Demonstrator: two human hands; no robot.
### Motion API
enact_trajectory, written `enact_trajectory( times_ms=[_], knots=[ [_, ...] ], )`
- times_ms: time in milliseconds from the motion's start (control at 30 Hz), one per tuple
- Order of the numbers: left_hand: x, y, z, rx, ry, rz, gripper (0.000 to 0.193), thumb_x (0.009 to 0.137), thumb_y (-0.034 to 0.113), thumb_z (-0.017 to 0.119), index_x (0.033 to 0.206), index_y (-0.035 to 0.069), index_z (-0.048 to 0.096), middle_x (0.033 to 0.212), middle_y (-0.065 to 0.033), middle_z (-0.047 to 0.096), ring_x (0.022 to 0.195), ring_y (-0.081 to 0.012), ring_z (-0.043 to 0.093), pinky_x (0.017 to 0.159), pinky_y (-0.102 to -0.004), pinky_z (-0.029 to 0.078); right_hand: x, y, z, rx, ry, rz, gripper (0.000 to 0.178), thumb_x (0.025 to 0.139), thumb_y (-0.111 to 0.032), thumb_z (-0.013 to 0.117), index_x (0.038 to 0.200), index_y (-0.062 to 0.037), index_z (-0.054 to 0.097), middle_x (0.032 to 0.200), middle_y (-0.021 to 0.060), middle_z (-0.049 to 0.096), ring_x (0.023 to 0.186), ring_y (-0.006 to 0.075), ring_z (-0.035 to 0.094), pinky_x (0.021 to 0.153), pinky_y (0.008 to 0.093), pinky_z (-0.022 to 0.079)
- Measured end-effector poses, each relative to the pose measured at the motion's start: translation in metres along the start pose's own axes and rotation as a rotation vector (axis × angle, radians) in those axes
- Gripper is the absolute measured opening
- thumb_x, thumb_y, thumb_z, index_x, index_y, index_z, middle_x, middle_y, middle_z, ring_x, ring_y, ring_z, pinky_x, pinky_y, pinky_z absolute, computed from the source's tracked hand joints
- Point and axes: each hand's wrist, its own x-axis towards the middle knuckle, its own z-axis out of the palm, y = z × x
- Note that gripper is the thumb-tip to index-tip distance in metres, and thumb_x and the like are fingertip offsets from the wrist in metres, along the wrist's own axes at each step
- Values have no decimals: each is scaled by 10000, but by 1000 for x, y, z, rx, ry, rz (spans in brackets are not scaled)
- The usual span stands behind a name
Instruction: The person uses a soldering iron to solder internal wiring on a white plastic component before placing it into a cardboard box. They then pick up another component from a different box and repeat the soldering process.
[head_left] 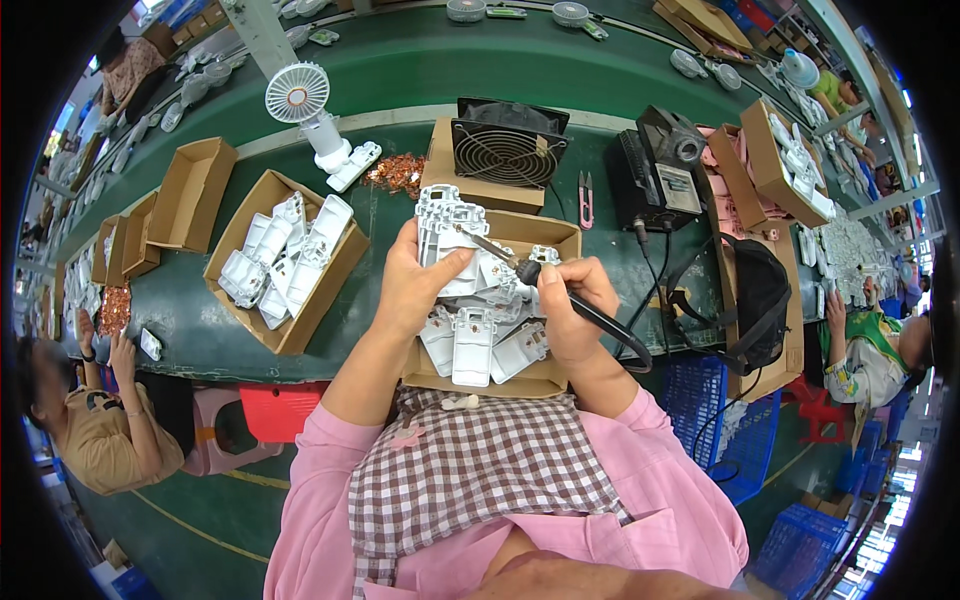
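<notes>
My left hand [418, 277] is closed on a white plastic housing [440, 212], thumb across its lower edge, and holds it up over a cardboard box [545, 385]. A soldering iron [527, 271] is gripped in my right hand [578, 302], fingers wrapped round its black handle. Its metal tip reaches left to the inside of the housing; whether it touches cannot be made out. Below both hands, several more white housings [472, 345] lie heaped in the box. From the handle a black cable [632, 350] curves down to the right.
Left stands a box [315, 318] of white housings; behind it, a white handheld fan [298, 95] and copper-coloured bits [398, 173]. Ahead are a black exhaust fan [507, 150], pink-handled snips [586, 205] and a soldering station [650, 185]. A black bag [762, 300] hangs right. Co-workers sit both sides.
</notes>
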Motion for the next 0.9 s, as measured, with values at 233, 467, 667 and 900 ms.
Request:
enact_trajectory(
  times_ms=[233,467,667,900],
  knots=[
    [0,0,0,1,-3,-6,408,803,47,705,1147,-13,493,1023,-76,632,883,-116,617,776,-260,511,1,0,0,59,8,-24,121,877,-24,589,807,-11,491,667,31,539,515,47,469,471,196,376],
    [1,-2,0,42,-17,-6,420,797,50,713,1149,-15,494,1038,-82,628,896,-121,615,785,-265,508,1,0,1,81,19,13,132,861,-36,645,810,4,530,686,23,588,579,31,486,512,200,404],
    [-1,-1,1,52,-14,-11,424,794,44,712,1155,-15,497,1046,-79,627,907,-120,611,794,-266,504,2,0,1,78,-9,23,131,860,-33,647,805,5,534,679,19,596,579,28,497,510,196,406],
    [-1,1,2,72,-10,-7,409,800,28,699,1153,-17,496,1043,-79,630,905,-121,615,790,-263,507,2,0,2,80,-6,40,131,858,-29,649,804,4,534,669,11,589,572,21,487,499,189,394]
  ],
)
